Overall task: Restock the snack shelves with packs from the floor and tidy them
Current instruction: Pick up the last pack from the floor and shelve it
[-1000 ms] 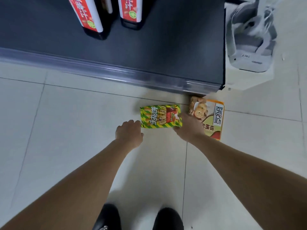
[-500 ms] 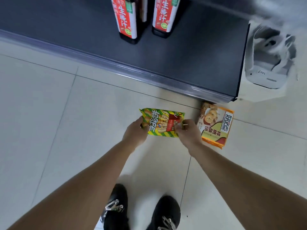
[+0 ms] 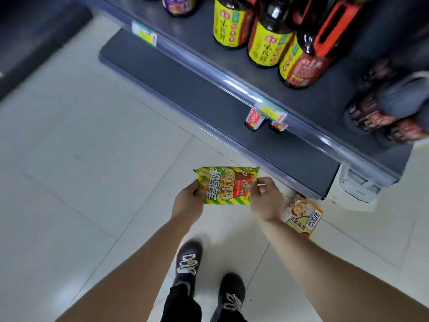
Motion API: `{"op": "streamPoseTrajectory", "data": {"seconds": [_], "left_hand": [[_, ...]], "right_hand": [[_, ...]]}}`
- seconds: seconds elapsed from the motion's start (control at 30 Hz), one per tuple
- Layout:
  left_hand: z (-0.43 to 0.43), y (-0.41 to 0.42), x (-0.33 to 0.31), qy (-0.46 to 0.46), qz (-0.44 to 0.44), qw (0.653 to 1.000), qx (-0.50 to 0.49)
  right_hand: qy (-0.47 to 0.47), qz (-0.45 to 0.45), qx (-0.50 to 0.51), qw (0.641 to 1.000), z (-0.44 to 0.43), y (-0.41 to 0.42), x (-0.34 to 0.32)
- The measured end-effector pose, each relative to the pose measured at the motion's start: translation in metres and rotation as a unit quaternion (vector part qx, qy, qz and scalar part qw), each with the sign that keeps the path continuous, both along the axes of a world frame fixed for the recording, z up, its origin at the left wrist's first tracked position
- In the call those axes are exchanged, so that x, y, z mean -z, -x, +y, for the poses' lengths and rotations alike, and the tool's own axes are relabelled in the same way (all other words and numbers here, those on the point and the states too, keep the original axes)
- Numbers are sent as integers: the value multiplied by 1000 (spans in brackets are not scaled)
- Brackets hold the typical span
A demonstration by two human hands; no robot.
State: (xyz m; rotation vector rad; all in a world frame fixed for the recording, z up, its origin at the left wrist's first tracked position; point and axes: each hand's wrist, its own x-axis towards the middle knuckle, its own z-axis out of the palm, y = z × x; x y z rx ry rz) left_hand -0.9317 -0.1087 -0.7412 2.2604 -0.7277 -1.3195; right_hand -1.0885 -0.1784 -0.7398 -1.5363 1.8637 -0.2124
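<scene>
Left hand (image 3: pixel 186 205) pinches one end of the green snack pack (image 3: pixel 226 185), right hand (image 3: pixel 265 198) the other, pack held flat between them, off the floor (image 3: pixel 92 182). Looks light, crinkly, crushable inside: end seams seem safest. An orange pack (image 3: pixel 304 216) lies just outside the right wrist.

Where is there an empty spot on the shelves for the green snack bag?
The bottom dark grey shelf is bare from its left end up to the two small red-labelled bottles. The grey shelf above is crowded on its right with tall yellow-labelled dark bottles. The left hand and right hand hold the green-and-yellow striped snack pack.
</scene>
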Motion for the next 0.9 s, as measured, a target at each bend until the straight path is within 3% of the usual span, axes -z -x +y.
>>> {"op": "streamPoseTrajectory", "data": {"seconds": [0.33, 0.9], "left_hand": [[95, -109, -169, 68, -77, 970, -221], [293, -355, -362, 209, -114, 814, -529]], "right_hand": [[39, -97, -126, 987, 49, -140, -178], [68, -247, -367, 894, 191, -456, -369]]}}
